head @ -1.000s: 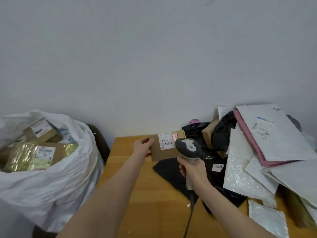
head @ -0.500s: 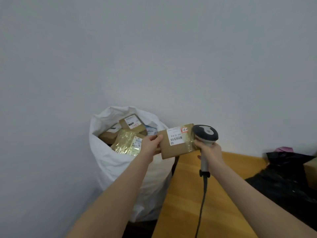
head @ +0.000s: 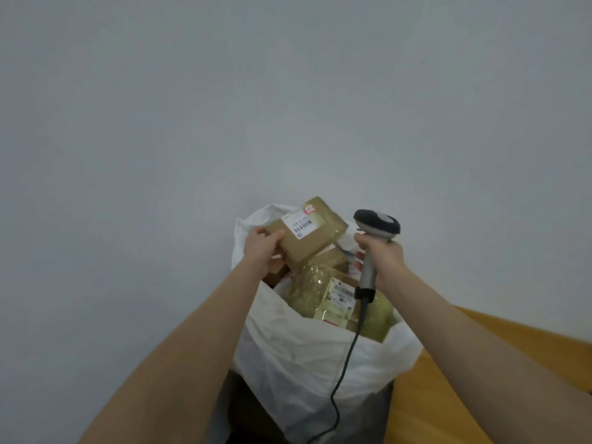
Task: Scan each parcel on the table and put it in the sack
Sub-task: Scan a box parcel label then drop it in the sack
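A small brown cardboard parcel [head: 315, 233] with a white barcode label and a red-edged sticker is tilted above the mouth of the white sack [head: 307, 357]. My left hand [head: 262, 246] grips its near left corner. My right hand [head: 381, 256] holds a grey handheld barcode scanner [head: 373, 241] upright by its handle, just right of the parcel and over the sack. The scanner's black cable [head: 347, 357] hangs down across the sack's front. Inside the sack lie other parcels, among them a shiny gold-wrapped parcel [head: 333, 296] with a label.
The wooden table [head: 480, 373] shows only its left edge at the lower right; the pile of parcels on it is out of view. A plain grey wall fills the background. Something dark stands under the sack at the bottom.
My view has swung left from the table to the sack. My left hand has carried the brown parcel from over the table edge to above the sack's mouth, and the scanner came along.
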